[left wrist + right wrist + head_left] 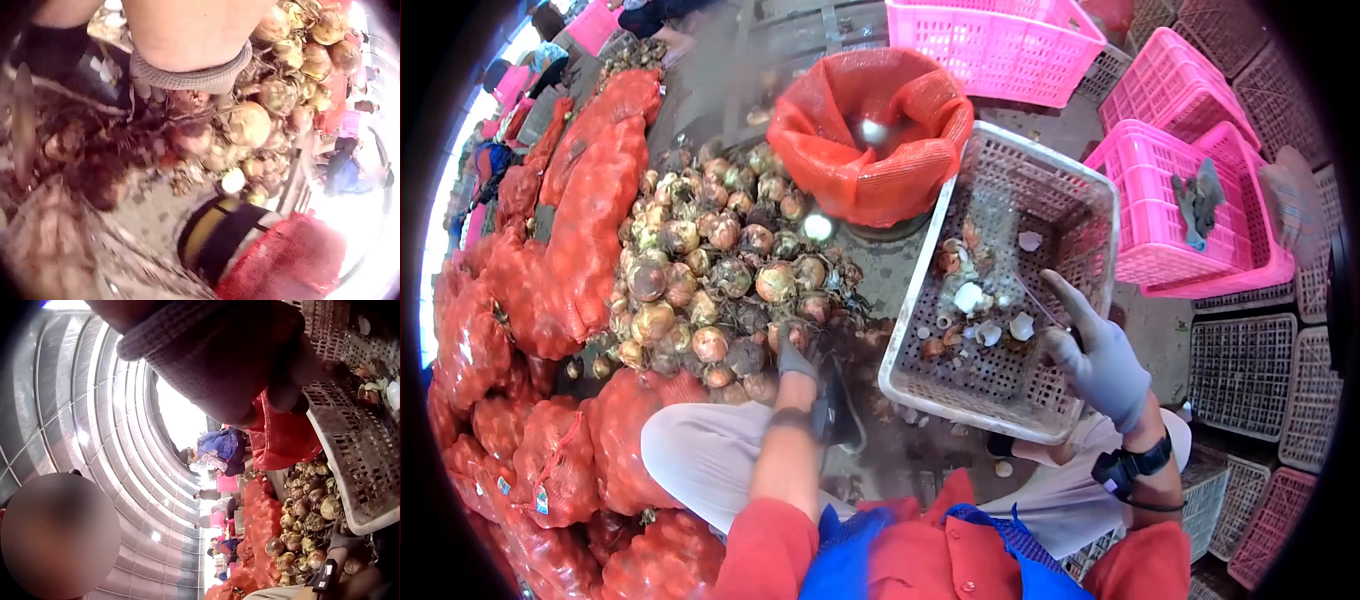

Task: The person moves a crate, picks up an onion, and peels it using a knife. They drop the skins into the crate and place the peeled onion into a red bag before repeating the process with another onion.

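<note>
My left hand [797, 362], in a grey glove, is at the near edge of the onion pile [725, 262]. Its thumb and fingers lie either side of a reddish onion [798, 334]; in the left wrist view the glove cuff [190, 76] covers most of the grip. Above the right side of a white crate [908, 345] is my gloved right hand [1108, 372], index finger pointing forward. It holds a thin-bladed knife [1038, 302], the handle hidden in the palm. Onion peels and trimmings [972, 298] lie on the crate floor.
An open red mesh sack [870, 190] stands beyond the crate. Filled red sacks [600, 220] line the left. Pink crates [1170, 205], one with gloves [1200, 200] on it, and grey crates [1242, 375] stand at right. Other people [222, 450] are farther off.
</note>
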### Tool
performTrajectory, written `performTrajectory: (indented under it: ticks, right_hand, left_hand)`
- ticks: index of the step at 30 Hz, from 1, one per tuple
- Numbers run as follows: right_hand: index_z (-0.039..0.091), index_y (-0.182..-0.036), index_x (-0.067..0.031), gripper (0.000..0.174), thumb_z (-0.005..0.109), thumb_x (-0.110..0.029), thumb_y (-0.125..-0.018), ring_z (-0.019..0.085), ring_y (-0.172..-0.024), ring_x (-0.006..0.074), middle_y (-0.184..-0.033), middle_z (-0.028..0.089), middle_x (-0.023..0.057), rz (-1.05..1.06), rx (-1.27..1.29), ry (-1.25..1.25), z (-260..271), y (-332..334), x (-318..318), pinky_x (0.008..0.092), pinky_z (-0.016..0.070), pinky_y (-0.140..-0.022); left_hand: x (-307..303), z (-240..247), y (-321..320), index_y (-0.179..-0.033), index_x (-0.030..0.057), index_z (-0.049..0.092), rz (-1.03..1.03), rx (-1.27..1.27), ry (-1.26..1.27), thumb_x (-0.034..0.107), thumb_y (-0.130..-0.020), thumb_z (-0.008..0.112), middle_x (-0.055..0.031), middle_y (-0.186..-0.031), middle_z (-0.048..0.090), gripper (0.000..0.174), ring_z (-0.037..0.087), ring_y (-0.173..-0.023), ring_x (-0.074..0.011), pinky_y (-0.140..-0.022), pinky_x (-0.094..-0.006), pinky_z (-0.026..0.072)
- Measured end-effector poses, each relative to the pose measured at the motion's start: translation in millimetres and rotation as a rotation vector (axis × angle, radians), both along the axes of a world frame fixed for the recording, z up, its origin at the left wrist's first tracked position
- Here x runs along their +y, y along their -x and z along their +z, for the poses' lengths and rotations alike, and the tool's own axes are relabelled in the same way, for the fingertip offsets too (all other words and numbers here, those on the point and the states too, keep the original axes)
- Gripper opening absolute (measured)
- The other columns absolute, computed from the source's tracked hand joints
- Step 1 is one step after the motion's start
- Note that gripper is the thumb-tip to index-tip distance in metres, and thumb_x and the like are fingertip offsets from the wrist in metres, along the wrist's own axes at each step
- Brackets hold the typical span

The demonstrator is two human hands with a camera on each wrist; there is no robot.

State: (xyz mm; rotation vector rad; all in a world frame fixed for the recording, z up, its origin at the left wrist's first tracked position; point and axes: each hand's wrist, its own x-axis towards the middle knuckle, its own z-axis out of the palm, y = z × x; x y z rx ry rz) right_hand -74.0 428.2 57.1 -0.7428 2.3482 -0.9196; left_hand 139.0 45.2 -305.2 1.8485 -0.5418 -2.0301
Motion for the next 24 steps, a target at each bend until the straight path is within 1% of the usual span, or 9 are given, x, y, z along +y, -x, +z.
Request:
performTrajectory:
  ticks: [1,3,7,8,15,16,17,19,24]
  right_hand:
    - [0.036,-0.159,-0.0129,0.065,0.059,-0.033,-0.102,0.06,-0.062,0.0149,-0.083,0.064,0.0078,-0.007,0.021,0.008,2.4,-2.3,0.4,0.0316,0.0518,-0.062]
    - [0.036,-0.157,-0.0122,0.067,0.062,-0.028,-0.098,0.073,-0.094,0.0381,-0.099,0.07,0.0246,0.031,0.041,0.008,12.1,-9.5,-5.7,0.0417,0.0542,-0.086]
    - [0.051,-0.147,-0.0093,0.047,0.057,-0.023,-0.102,0.073,-0.092,0.019,-0.103,0.072,0.0123,-0.071,-0.26,0.264,25.7,-26.2,-11.8,0.033,0.0557,-0.083]
    - [0.059,-0.138,-0.0057,0.037,0.054,-0.018,-0.104,0.07,-0.089,0.0123,-0.102,0.071,0.0078,-0.082,-0.279,0.293,32.0,-29.5,-15.1,0.0291,0.0558,-0.08]
    - [0.062,-0.123,-0.0003,0.027,0.047,-0.007,-0.102,0.057,-0.067,0.003,-0.093,0.069,0.0035,0.042,-0.366,0.68,29.4,-43.0,-18.7,0.0202,0.0464,-0.058]
    - [0.062,-0.125,-0.0016,0.027,0.045,-0.01,-0.105,0.056,-0.064,0.0027,-0.088,0.069,0.0027,0.107,-0.13,0.637,38.0,-45.9,-22.2,0.0204,0.0462,-0.056]
    - [0.06,-0.128,-0.0022,0.029,0.046,-0.017,-0.108,0.055,-0.062,0.0024,-0.086,0.068,0.0011,0.108,-0.137,0.567,43.8,-48.1,-19.2,0.0205,0.0458,-0.055]
    - [0.063,-0.122,0.0007,0.031,0.051,-0.024,-0.108,0.062,-0.088,0.0185,-0.093,0.069,0.0125,-0.003,-0.136,0.61,40.1,-52.6,-18.2,0.0351,0.0504,-0.082]
    - [0.062,-0.125,0.0031,0.036,0.05,-0.026,-0.109,0.062,-0.088,0.0196,-0.095,0.069,0.0147,-0.004,-0.12,0.518,32.2,-44.5,-10.0,0.0364,0.0499,-0.082]
  left_hand:
    - [2.9,13.5,9.8,-0.107,0.0297,0.065,0.019,0.083,0.002,0.065,-0.087,0.066,0.0037,-0.106,0.067,0.041,0.061,-0.102,-0.0197,-0.087,-0.0446,0.0448]
    - [10.9,65.9,40.6,-0.126,0.025,0.058,-0.107,0.232,0.098,0.066,-0.084,0.07,0.0019,-0.123,0.06,0.059,0.06,-0.109,-0.0224,-0.088,-0.0411,0.0454]
    - [35.7,180.3,97.1,-0.114,0.0209,0.066,-0.144,0.471,0.238,0.056,-0.088,0.073,0.0009,-0.101,0.067,0.044,0.065,-0.091,-0.0203,-0.076,-0.0354,0.0523]
    - [33.9,189.3,102.9,-0.138,0.0177,0.053,-0.269,0.536,0.241,0.059,-0.083,0.076,-0.0082,-0.122,0.06,0.072,0.06,-0.113,-0.0276,-0.094,-0.0426,0.0503]
    - [132.7,358.5,90.8,-0.144,0.0102,0.05,-0.798,0.907,0.256,0.044,-0.1,0.064,-0.0144,-0.138,0.059,0.057,0.063,-0.12,-0.0296,-0.094,-0.0463,0.0578]
    - [147.2,380.5,86.1,-0.145,0.01,0.048,-0.809,1.018,0.139,0.045,-0.101,0.061,-0.0142,-0.138,0.059,0.058,0.062,-0.122,-0.0299,-0.095,-0.0456,0.0579]
    - [157.2,390.6,85.7,-0.147,0.0098,0.047,-0.818,1.126,0.016,0.047,-0.102,0.059,-0.014,-0.138,0.06,0.059,0.062,-0.123,-0.0303,-0.096,-0.0448,0.0579]
    - [161.1,378.8,97.0,-0.148,0.0102,0.046,-0.814,1.162,0.056,0.054,-0.102,0.055,-0.0124,-0.134,0.063,0.064,0.064,-0.119,-0.0282,-0.094,-0.0415,0.0585]
    - [168.5,341.9,124.5,-0.141,0.0077,0.054,-0.816,1.253,-0.053,0.06,-0.1,0.052,-0.0095,-0.128,0.066,0.066,0.066,-0.11,-0.0235,-0.09,-0.038,0.0579]
